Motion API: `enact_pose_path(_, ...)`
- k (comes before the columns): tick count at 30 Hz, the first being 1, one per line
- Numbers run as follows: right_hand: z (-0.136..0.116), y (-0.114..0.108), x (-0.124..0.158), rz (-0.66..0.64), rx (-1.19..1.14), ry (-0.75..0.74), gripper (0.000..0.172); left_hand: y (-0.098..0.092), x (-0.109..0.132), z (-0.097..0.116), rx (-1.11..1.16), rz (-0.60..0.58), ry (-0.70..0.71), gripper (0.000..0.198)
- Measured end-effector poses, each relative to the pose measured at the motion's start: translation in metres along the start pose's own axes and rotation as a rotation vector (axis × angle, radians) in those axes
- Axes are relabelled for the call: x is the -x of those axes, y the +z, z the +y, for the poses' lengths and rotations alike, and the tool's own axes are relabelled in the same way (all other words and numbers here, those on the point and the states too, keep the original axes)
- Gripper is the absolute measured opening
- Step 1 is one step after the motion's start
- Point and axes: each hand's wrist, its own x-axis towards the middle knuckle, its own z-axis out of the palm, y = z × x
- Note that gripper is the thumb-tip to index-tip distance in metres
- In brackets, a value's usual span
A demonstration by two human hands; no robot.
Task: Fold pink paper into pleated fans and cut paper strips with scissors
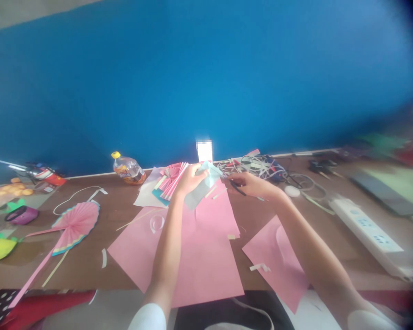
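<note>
My left hand [192, 178] is closed on a piece of light blue paper [198, 195], held above the pink sheets. My right hand [249, 184] grips scissors [237, 188] with dark handles. Their blades point left toward the paper's right edge; whether they touch it is too blurred to tell. Large pink paper sheets [206, 270] lie below both hands. Just left of my left hand is a folded pink paper fan [172, 176]. Under my right forearm rests another pink sheet [271, 256] with a pale scrap on it.
A finished-looking pink fan [79, 220] with long handles lies on the left. Behind stand a drink bottle [128, 169] and a tangle of cables [258, 166] against the blue wall [206, 82]. At right are a white power strip [368, 233] and a dark flat device [382, 190].
</note>
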Motion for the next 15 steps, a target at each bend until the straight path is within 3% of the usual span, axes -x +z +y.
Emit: enact_pose_path(15,0.0049,0.0017,-0.0007,0.047,0.055,0.016,0.042,-0.0023,0.0007,-0.0038,0.013,-0.029,0.009,0.028)
